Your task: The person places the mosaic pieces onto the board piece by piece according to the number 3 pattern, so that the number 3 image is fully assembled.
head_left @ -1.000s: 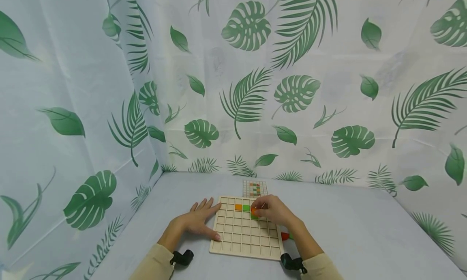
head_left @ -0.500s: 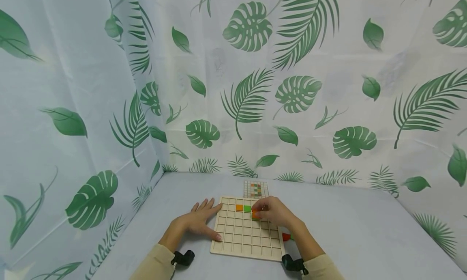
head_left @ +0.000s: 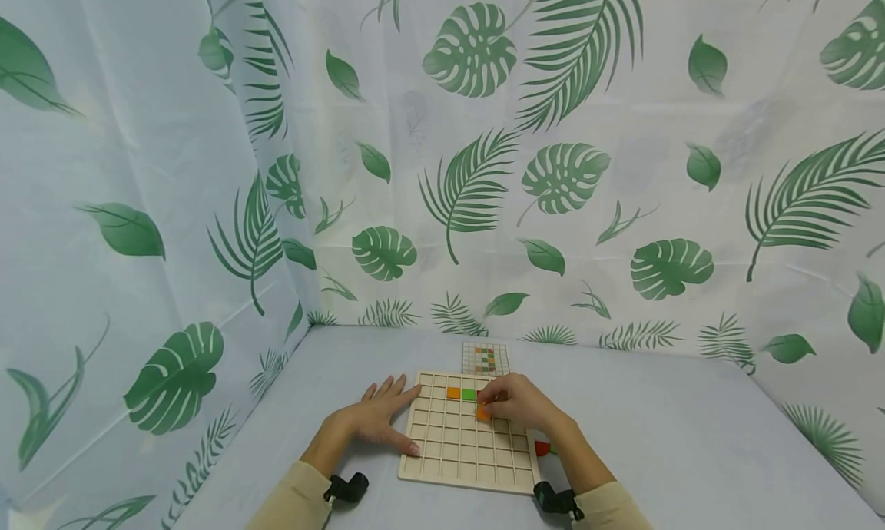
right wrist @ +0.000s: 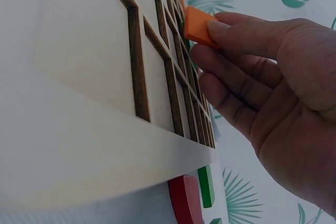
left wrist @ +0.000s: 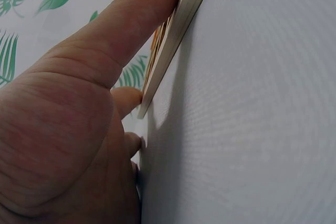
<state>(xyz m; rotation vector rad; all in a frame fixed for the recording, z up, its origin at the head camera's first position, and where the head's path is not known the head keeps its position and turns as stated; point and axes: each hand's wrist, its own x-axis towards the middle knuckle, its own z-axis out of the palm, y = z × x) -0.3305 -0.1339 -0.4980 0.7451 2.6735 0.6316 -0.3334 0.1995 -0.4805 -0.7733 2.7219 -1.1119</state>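
A pale wooden grid board (head_left: 449, 438) lies on the white table between the hands. My left hand (head_left: 376, 417) is spread flat at its left edge, thumb and index finger touching the rim. Over the upper right part of the board, my right hand (head_left: 515, 399) pinches an orange square tile (right wrist: 198, 25) between thumb and fingers. In the right wrist view the tile is tilted close to the grid. An orange tile (head_left: 453, 392) and a green tile (head_left: 469, 395) sit side by side in one row. Beside them shows a sliver of red tile (head_left: 479, 395), mostly hidden by the right fingers.
Behind the board lies a small card (head_left: 470, 357) printed with a coloured grid pattern. Loose pieces lie by the board's right side, among them a red block (right wrist: 185, 198) and a green block (right wrist: 207, 187), partly behind the right forearm. Leaf-printed curtains (head_left: 442, 299) enclose the table.
The right hand has brought the orange tile slightly toward the near side, over the spot where green showed earlier. Red now shows beside the green tile. The left hand stays in place.
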